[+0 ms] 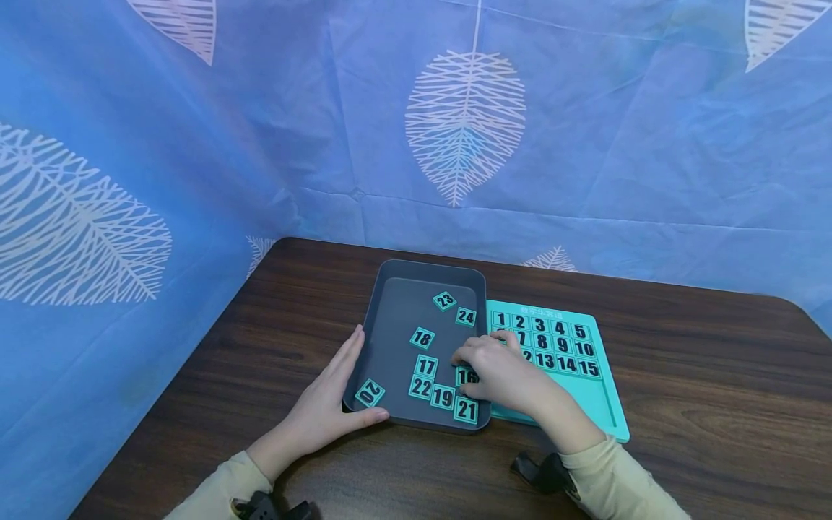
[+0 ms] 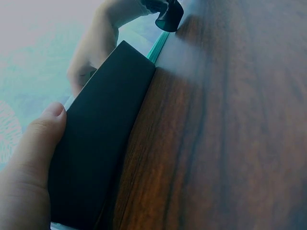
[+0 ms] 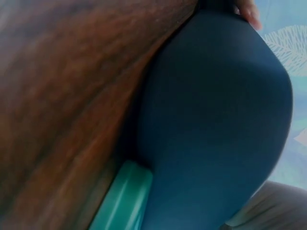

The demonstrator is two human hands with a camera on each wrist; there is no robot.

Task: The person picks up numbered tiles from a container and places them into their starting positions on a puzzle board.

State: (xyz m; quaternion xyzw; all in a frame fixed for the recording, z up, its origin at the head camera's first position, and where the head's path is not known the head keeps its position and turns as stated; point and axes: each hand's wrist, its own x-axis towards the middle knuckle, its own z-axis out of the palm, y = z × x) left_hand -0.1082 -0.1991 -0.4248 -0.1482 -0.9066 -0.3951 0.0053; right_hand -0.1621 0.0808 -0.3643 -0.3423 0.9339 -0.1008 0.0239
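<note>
My left hand (image 1: 321, 412) lies against the dark tray (image 1: 396, 310), straight fingers along its left side and thumb on the near rim. In the left wrist view, that thumb (image 2: 36, 143) touches the tray wall (image 2: 100, 129). Over the tray's right side, my right hand (image 1: 503, 372) pinches the number 16 tile (image 1: 464, 375) between thumb and fingers; the hand partly covers it. Tiles 19 (image 1: 443, 396) and 21 (image 1: 466, 409) lie close by. The turquoise board (image 1: 607, 393), right of the tray, holds rows of numbered tiles up to 15, some hidden by my hand.
Tiles 23 (image 1: 445, 300), 24 (image 1: 465, 316), 18 (image 1: 422, 338), 17 (image 1: 425, 366), 22 (image 1: 420, 387) and a tilted 20 (image 1: 370, 393) are also in the tray. A patterned blue cloth (image 1: 364, 108) hangs behind the brown wooden table (image 1: 708, 375).
</note>
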